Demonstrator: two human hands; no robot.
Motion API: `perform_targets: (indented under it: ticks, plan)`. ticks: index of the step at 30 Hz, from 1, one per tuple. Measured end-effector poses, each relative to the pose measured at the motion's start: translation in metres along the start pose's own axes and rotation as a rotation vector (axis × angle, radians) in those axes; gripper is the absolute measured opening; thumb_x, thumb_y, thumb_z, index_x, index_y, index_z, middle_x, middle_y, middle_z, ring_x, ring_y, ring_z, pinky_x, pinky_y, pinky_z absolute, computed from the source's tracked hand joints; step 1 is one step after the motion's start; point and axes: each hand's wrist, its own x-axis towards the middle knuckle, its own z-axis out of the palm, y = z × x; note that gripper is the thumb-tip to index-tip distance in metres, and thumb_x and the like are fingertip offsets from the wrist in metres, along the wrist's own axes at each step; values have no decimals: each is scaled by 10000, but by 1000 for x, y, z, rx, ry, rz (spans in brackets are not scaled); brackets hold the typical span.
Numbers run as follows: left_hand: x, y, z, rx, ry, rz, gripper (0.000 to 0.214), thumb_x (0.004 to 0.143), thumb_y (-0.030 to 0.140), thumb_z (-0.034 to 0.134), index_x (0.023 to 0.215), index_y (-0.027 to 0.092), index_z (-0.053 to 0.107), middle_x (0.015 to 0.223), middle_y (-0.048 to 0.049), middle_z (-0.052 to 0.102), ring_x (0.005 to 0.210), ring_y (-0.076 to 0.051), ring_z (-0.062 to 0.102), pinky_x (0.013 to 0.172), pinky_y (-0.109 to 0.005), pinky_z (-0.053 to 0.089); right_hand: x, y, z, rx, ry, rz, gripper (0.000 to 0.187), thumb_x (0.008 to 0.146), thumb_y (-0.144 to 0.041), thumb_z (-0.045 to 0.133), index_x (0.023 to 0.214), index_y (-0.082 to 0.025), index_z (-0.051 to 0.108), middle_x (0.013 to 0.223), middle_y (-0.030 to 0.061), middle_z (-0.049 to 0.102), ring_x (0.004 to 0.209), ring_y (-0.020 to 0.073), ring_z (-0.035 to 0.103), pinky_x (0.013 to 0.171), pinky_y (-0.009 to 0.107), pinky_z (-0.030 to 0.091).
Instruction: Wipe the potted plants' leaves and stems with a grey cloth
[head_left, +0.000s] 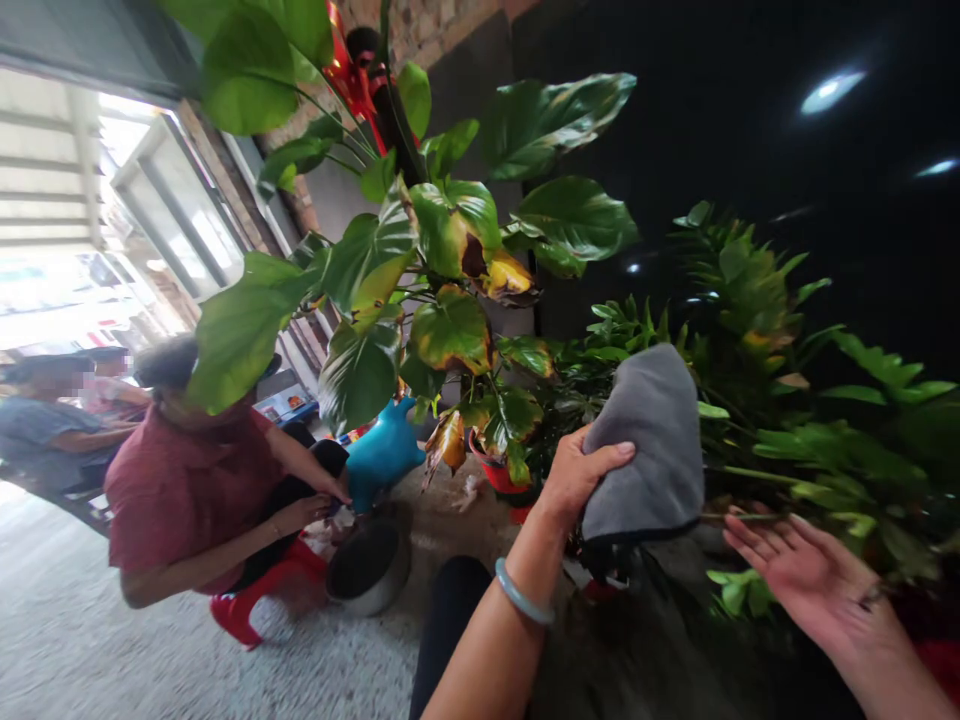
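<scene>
My left hand (582, 478), with a pale bangle on its wrist, grips a grey cloth (646, 440) with a dark edge. The cloth hangs in front of the leafy green plants (795, 440) at the right. Palm up, my right hand (814, 575) is open with its fingers stretched out. Its fingertips are at a thin stem (750, 516) of those plants; whether they touch it is hard to tell. A small leafy shoot (741, 592) is just below that hand.
A tall plant (450, 240) with big, partly browned leaves stands ahead in a red pot (499, 470). To the left a person in a red shirt (199, 490) sits on a red stool (289, 585), beside a metal pot (371, 570) and a blue object (386, 455). A dark glossy wall (735, 100) rises behind.
</scene>
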Motion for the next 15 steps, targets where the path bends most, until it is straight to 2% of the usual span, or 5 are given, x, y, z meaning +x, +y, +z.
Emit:
perform_targets:
  ticks: [3, 7, 10, 13, 15]
  plan:
    - [3, -28, -5, 150, 101, -75, 346, 449, 375, 807, 686, 148, 698, 628, 7, 612, 645, -160, 526, 681, -300, 430, 3, 3, 1, -15, 6, -4, 109, 682, -335, 607, 762, -288, 665, 749, 38, 720, 807, 273, 707, 1009, 504, 441]
    - [-28, -61, -23, 358, -52, -296, 228, 444, 328, 791, 569, 175, 677, 559, 22, 573, 623, -168, 511, 646, -306, 416, 1, -1, -1, -52, 18, 31, 112, 692, -303, 581, 763, -271, 662, 753, 58, 725, 763, 257, 709, 975, 484, 474]
    - [-41, -39, -25, 283, -111, -269, 361, 438, 411, 813, 676, 159, 712, 616, 11, 607, 614, -157, 523, 636, -291, 425, 0, -3, -3, -48, 26, 29, 113, 677, -318, 597, 760, -280, 663, 739, 53, 722, 742, 273, 703, 962, 531, 475]
    - [-27, 0, -14, 143, -75, -55, 487, 484, 449, 813, 847, 135, 728, 706, -16, 646, 650, -156, 549, 659, -275, 443, 6, 2, -6, -41, 27, 41, 87, 659, -336, 628, 720, -285, 664, 719, 47, 721, 686, 274, 697, 891, 528, 525]
    - [-12, 11, -7, 110, -30, 77, 487, 526, 428, 795, 907, 133, 723, 745, -21, 658, 683, -159, 560, 684, -270, 454, 12, 10, -7, -16, -14, 23, 35, 652, -269, 648, 686, -268, 653, 685, 43, 718, 610, 251, 689, 786, 487, 577]
